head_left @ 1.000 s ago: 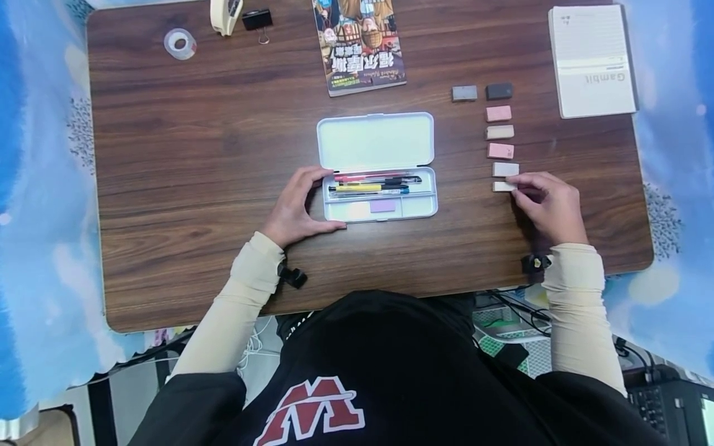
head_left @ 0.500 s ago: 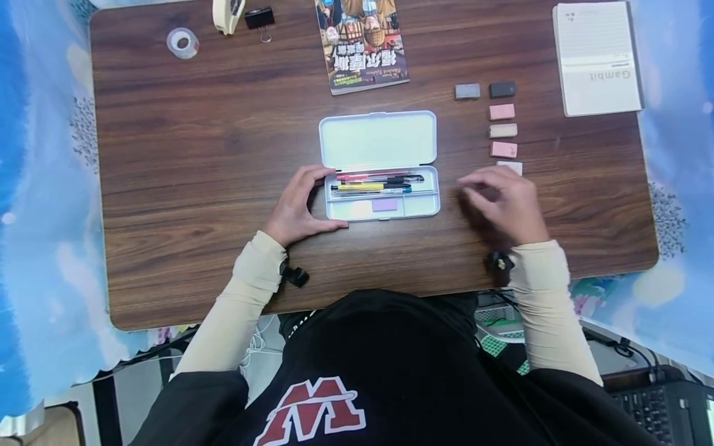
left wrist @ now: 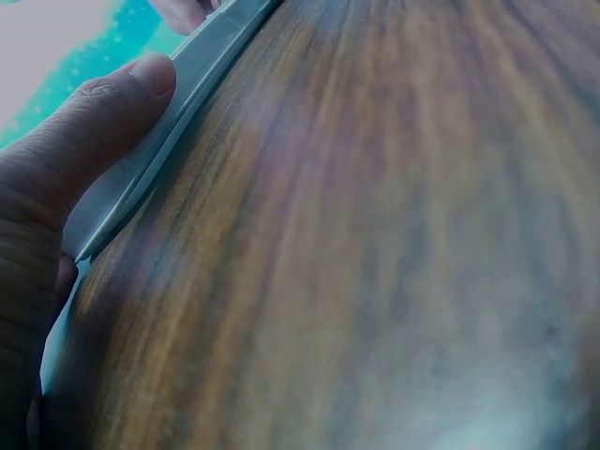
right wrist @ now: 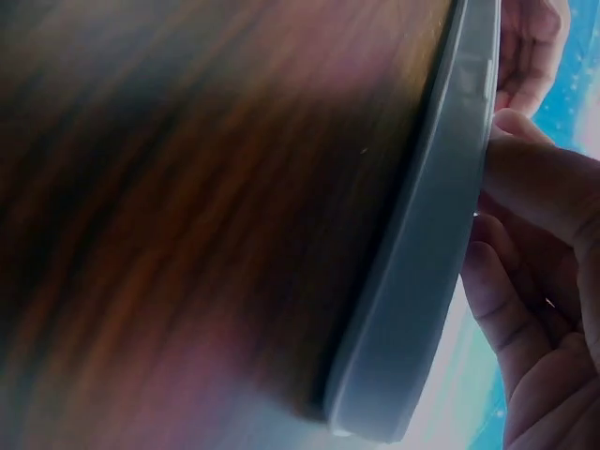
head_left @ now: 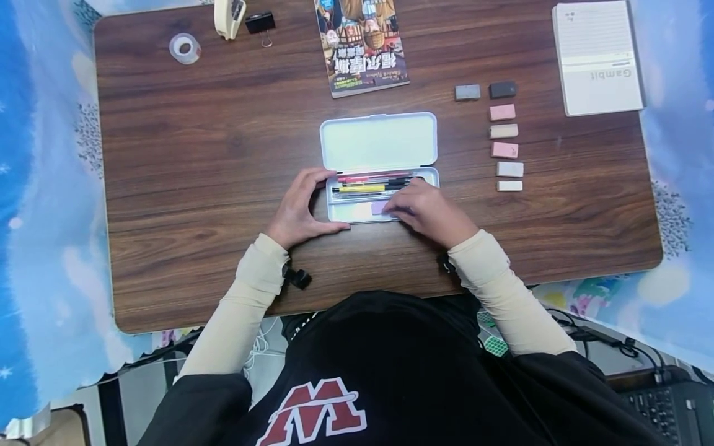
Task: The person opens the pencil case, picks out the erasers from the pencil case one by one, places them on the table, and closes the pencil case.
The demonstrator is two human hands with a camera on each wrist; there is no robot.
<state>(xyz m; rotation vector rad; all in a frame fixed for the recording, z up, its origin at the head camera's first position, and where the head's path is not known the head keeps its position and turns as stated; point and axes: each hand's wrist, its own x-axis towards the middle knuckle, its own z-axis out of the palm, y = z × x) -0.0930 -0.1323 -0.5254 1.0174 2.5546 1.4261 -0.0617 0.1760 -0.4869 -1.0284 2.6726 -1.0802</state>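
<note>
An open pencil case (head_left: pixel 379 144) lies mid-table, its lid folded back. My left hand (head_left: pixel 298 209) grips its left end, thumb at the front edge and fingers at the back; in the left wrist view the thumb (left wrist: pixel 122 103) rests along the rim. Several pens (head_left: pixel 362 188) fill the rear compartment. In the front compartment, a purple eraser (head_left: pixel 378 208) lies beside a pale one (head_left: pixel 354 212). My right hand (head_left: pixel 426 212) reaches over the front wall and pinches the purple eraser's right end. From the right wrist view, the case's wall (right wrist: pixel 412 253) hides the fingertips.
Right of the case, a column of erasers runs from a black one (head_left: pixel 502 90) to a small white one (head_left: pixel 510 186), with a grey one (head_left: pixel 467 92) beside it. Behind are a book (head_left: pixel 365 49), notebook (head_left: pixel 599 59), tape roll (head_left: pixel 185 48) and binder clip (head_left: pixel 260 23).
My right hand has left the small white eraser at the column's near end and moved left into the case, onto the purple eraser. My left hand has stayed on the case.
</note>
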